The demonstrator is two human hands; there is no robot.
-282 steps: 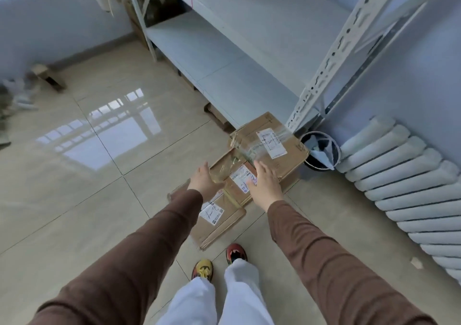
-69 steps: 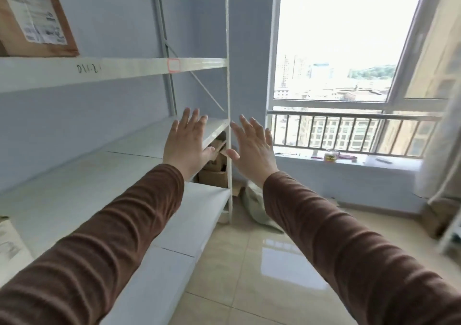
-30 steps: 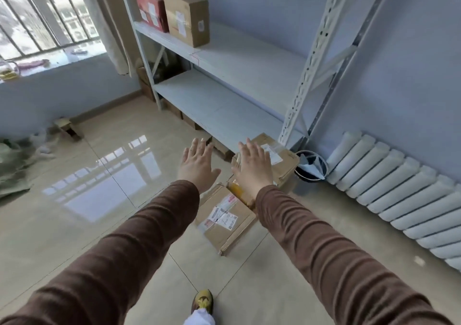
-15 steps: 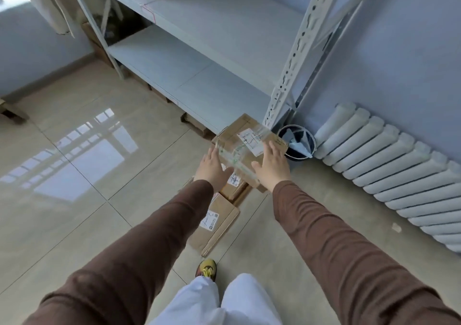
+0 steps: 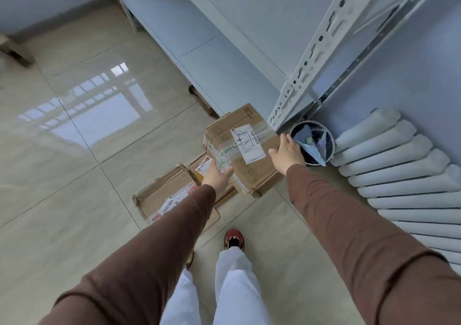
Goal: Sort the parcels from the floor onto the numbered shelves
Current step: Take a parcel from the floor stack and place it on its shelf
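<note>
A brown cardboard parcel point(image 5: 243, 150), wrapped in clear tape and bearing a white label, sits tilted between my hands just above the other parcels. My left hand point(image 5: 217, 175) holds its near left corner with the thumb on top. My right hand point(image 5: 288, 151) grips its right edge. Under my left arm a flat cardboard parcel point(image 5: 162, 197) with a red and white label lies on the floor. A small parcel point(image 5: 202, 167) with a yellow patch lies beside it. The white metal shelf point(image 5: 219, 57) stands just beyond.
A round waste bin point(image 5: 313, 142) with a bag in it stands close to my right hand, at the foot of the shelf post point(image 5: 321, 50). A white radiator point(image 5: 404, 172) runs along the right wall. Glossy floor tiles stretch to the left. My feet stand just behind the parcels.
My hands have closed on the sides of the taped parcel, and it has come up toward me and tilted. The view has dropped lower over the pile.
</note>
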